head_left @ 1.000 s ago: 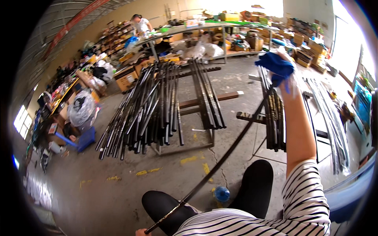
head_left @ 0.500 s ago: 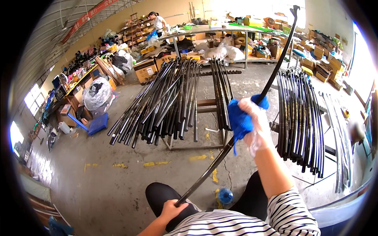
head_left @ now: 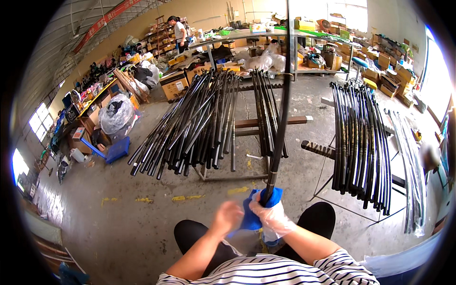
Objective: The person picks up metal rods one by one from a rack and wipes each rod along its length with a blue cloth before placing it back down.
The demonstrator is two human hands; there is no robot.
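Observation:
A long black pole (head_left: 285, 99) rises almost upright in front of me, its top beyond the upper edge of the picture. My right hand (head_left: 271, 217), in a clear plastic glove, closes round the pole's lower part with a blue cloth (head_left: 250, 219) wrapped between. Just left of the cloth is my bare left hand (head_left: 227, 218), lifted over my thigh. Motion smears its fingers, and it appears to be off the pole. The pole's bottom end is hidden behind the cloth and glove.
Many similar black poles (head_left: 204, 118) lie on a rack ahead to the left, with another row (head_left: 358, 142) on a stand at the right. Plastic-wrapped poles (head_left: 408, 171) lie beyond that. A blue dustpan-like object (head_left: 118, 151) is on the floor. A person (head_left: 178, 34) stands at the back.
My right hand and the cloth have come down the pole toward my lap. The pole has swung from slanting to nearly upright. My left hand has left its lower end and risen.

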